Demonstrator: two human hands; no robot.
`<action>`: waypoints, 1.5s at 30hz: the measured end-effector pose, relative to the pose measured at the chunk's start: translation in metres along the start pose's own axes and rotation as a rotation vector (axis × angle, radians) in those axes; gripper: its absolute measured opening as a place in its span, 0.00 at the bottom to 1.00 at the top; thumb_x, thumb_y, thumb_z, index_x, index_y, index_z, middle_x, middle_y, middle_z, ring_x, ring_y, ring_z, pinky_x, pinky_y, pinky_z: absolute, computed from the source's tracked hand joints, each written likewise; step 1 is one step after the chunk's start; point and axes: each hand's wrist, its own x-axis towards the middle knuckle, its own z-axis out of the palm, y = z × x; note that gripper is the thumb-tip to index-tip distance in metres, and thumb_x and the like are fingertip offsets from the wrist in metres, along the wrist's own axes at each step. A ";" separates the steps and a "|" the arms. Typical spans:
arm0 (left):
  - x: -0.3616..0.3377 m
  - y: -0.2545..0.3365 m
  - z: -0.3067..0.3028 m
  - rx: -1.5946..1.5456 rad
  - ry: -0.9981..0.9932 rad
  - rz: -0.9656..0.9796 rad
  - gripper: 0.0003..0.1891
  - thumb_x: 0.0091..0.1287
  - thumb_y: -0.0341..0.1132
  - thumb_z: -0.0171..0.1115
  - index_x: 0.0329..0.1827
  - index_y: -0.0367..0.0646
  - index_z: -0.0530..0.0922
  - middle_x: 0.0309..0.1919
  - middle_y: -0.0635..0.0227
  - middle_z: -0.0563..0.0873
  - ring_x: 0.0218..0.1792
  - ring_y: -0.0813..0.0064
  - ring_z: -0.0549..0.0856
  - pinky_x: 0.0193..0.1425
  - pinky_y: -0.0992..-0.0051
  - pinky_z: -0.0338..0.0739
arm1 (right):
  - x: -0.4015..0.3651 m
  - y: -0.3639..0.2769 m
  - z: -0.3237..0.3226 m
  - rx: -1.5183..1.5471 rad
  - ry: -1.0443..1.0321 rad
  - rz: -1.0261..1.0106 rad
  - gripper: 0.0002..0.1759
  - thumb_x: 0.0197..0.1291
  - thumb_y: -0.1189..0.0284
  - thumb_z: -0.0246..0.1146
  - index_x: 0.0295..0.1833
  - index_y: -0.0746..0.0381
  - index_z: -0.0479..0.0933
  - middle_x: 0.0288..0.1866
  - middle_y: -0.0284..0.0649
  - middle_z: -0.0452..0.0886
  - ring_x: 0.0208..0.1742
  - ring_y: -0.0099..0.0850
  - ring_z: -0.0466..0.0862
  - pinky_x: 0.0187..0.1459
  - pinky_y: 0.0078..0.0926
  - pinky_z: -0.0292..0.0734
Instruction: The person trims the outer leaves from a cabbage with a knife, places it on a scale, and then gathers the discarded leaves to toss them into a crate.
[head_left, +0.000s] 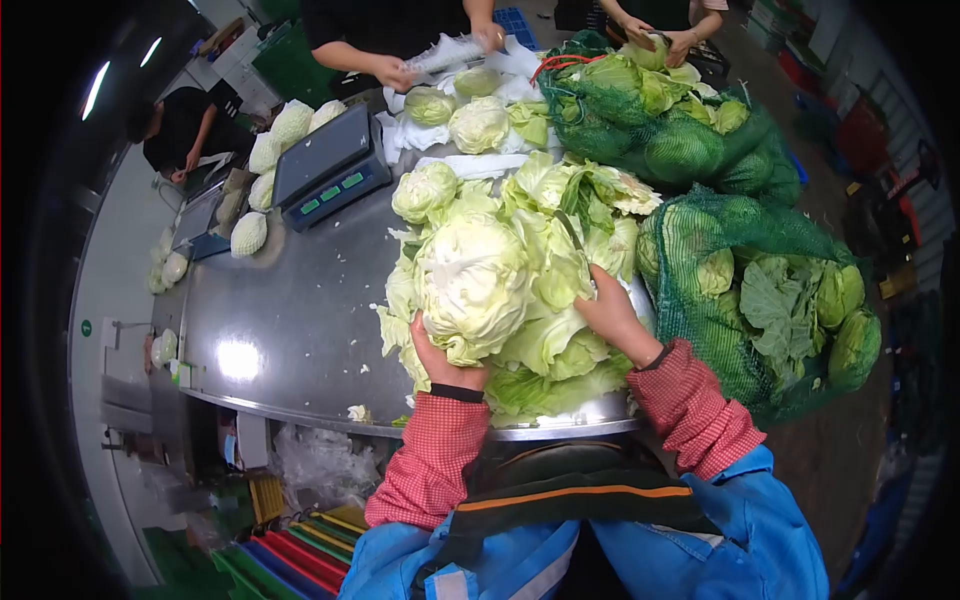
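Note:
My left hand (445,358) is wrapped round the lower edge of a large pale cabbage (472,278), its stem end facing up. To the right, my right hand (608,305) grips a knife (570,230) whose dark, narrow blade points up and left over loose leaves. Trimmed cabbage leaves (560,350) are heaped beneath and beside the cabbage, near the front edge of the metal table (290,320). A smaller cabbage (424,192) lies just behind the held one.
Green mesh sacks of cabbages (700,290) stand on the right. A digital scale (332,165) and net-wrapped cabbages (249,233) are at the back left. Across the table, two people handle cabbages and wrapping; another person (190,130) is at the far left.

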 end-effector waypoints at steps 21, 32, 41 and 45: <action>0.014 0.038 -0.024 0.560 -0.241 0.002 0.36 0.72 0.42 0.58 0.78 0.43 0.53 0.67 0.51 0.72 0.64 0.57 0.78 0.65 0.61 0.78 | 0.008 -0.070 -0.017 0.811 -0.327 0.184 0.25 0.66 0.64 0.65 0.63 0.65 0.70 0.26 0.30 0.74 0.14 0.17 0.68 0.17 0.17 0.65; -0.003 0.043 -0.015 0.596 -0.047 0.218 0.34 0.70 0.42 0.61 0.75 0.40 0.60 0.65 0.53 0.75 0.61 0.58 0.80 0.65 0.60 0.77 | 0.006 -0.068 -0.023 0.253 -0.102 -0.107 0.08 0.69 0.68 0.60 0.46 0.61 0.74 0.23 0.41 0.76 0.17 0.33 0.76 0.19 0.30 0.69; 0.009 0.023 -0.020 0.845 0.178 0.356 0.43 0.62 0.33 0.73 0.75 0.38 0.55 0.63 0.53 0.74 0.61 0.64 0.76 0.65 0.68 0.73 | -0.036 -0.070 -0.015 -0.585 -0.014 -0.536 0.04 0.61 0.73 0.61 0.37 0.59 0.72 0.23 0.43 0.75 0.20 0.39 0.81 0.20 0.36 0.75; 0.013 0.020 -0.026 0.879 0.220 0.344 0.44 0.62 0.33 0.74 0.75 0.36 0.55 0.63 0.52 0.74 0.61 0.65 0.76 0.65 0.69 0.72 | -0.032 -0.049 0.008 -0.606 0.029 -0.524 0.04 0.61 0.73 0.60 0.37 0.60 0.71 0.22 0.44 0.74 0.19 0.39 0.80 0.20 0.36 0.75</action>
